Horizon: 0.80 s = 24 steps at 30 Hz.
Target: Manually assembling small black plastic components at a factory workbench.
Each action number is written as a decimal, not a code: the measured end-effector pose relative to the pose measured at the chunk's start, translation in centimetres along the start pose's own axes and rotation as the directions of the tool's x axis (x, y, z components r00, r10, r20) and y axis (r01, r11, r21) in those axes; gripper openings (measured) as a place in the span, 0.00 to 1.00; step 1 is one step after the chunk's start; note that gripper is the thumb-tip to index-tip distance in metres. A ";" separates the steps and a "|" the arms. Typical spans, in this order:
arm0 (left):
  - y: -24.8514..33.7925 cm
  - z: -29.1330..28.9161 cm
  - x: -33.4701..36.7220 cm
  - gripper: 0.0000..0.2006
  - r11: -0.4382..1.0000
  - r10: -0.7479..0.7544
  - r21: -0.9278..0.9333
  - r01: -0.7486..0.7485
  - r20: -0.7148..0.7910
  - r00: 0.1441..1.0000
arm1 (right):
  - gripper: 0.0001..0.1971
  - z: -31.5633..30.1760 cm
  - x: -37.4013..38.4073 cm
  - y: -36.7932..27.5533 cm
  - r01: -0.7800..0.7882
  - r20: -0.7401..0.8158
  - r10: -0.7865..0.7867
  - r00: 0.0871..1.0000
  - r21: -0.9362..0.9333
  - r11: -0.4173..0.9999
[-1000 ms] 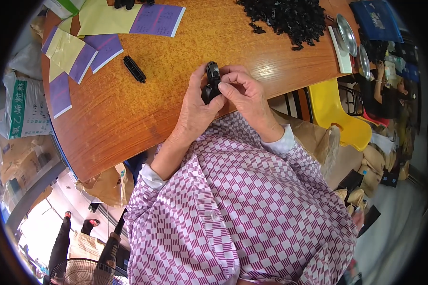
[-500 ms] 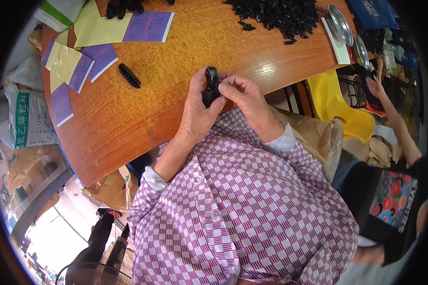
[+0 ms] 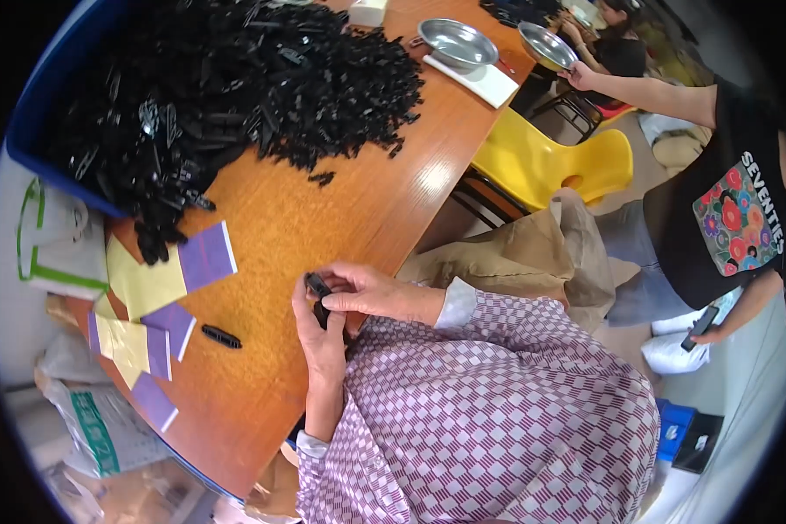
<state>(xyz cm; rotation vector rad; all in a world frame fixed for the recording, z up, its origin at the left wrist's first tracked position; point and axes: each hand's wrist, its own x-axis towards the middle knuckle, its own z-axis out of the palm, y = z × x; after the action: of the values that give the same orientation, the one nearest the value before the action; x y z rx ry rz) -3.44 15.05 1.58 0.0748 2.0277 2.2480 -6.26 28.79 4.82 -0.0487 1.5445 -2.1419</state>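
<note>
Both of my hands are closed around a small black plastic part [image 3: 317, 285] at the table's near edge. My left hand [image 3: 320, 341] grips it from below, fingers wrapped along its side. My right hand [image 3: 365, 290] pinches it from the right with thumb and fingers. Much of the part is hidden by my fingers, so its exact kind does not show. A ridged, elongated black plastic piece [image 3: 222, 337] lies by itself on the wooden table [image 3: 279, 210], left of my hands.
A large heap of black plastic pieces [image 3: 262, 96] spreads from a blue bin [image 3: 39, 131]. Purple-and-yellow paper sheets [image 3: 208, 255] lie at left. A metal bowl [image 3: 458, 42] sits at the far edge. Beyond a yellow chair [image 3: 541, 157], a standing person [image 3: 672, 218] touches another bowl [image 3: 546, 45].
The view has swung right and up, bringing the heap, blue bin and standing person further into sight. My hands still hold the black part together. The person's arm now reaches the second bowl.
</note>
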 end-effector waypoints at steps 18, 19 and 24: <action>3.3 -2.8 0.4 0.27 0.997 -0.026 0.074 0.025 0.013 1.000 | 0.15 -0.3 3.3 -0.2 0.019 0.147 0.002 0.989 -0.141 0.990; 3.6 -3.9 0.4 0.22 0.996 0.000 0.085 0.001 -0.008 1.000 | 0.15 -1.0 3.5 -1.2 -0.010 0.189 0.055 0.981 -0.229 0.973; 5.7 -12.3 1.3 0.18 0.562 0.122 0.827 0.020 -0.107 0.987 | 0.12 -7.8 6.8 -4.1 0.151 -0.018 -0.490 0.872 -0.941 0.304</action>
<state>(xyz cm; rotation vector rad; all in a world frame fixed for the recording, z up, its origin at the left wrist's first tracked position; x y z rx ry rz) -6.40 2.49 5.89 0.0356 3.0131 1.1044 -16.14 33.86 4.03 -0.4764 3.0008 -1.1806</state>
